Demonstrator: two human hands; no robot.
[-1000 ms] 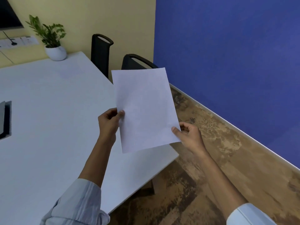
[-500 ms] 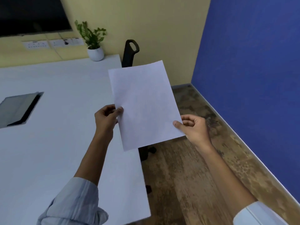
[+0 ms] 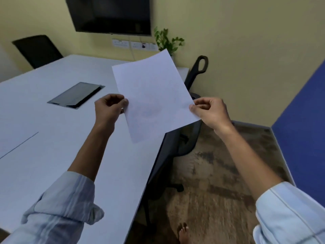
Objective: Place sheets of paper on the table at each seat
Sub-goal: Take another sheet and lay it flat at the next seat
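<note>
Swung further round the counter [image 3: 52, 138] corner now, both grips, left hand [image 3: 110, 108] and right hand [image 3: 210, 111], still pinching the paper sheet [image 3: 154, 95] by its side edges to keep it flat for laying down.

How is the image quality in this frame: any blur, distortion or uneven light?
Head view: wide-angle bending curves the table edge and walls; the sleeve and floor along the bottom are motion-smeared; light is dim and soft, no glare; the paper, pinched by left hand and right hand, stays fairly sharp.

No legible text anywhere.
</note>
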